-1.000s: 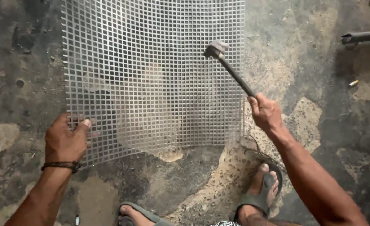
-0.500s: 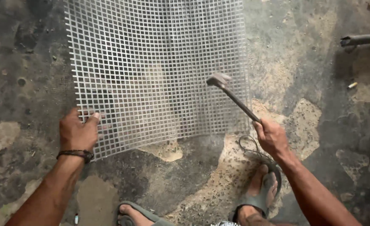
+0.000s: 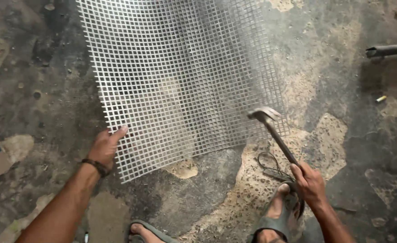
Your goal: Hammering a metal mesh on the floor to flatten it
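- Both our hands are at work: our left hand lies flat, fingers stretched and nothing gripped, pressing the near-left edge of the wire mesh sheet.
- Our right hand is closed round the handle end of the hammer, whose shaft slants up and leftwards to a metal head at the mesh's near-right corner.
- We cannot quite tell whether the head touches the wires or hangs just above them.
- Lying on the concrete floor, the mesh runs forward, away from us, its long axis slightly tilted to the left.
- Our left hand is the nearer to the sheet, being on it; our right sits back by our sandalled right foot.
- A dark loop of wire lies between foot and mesh.
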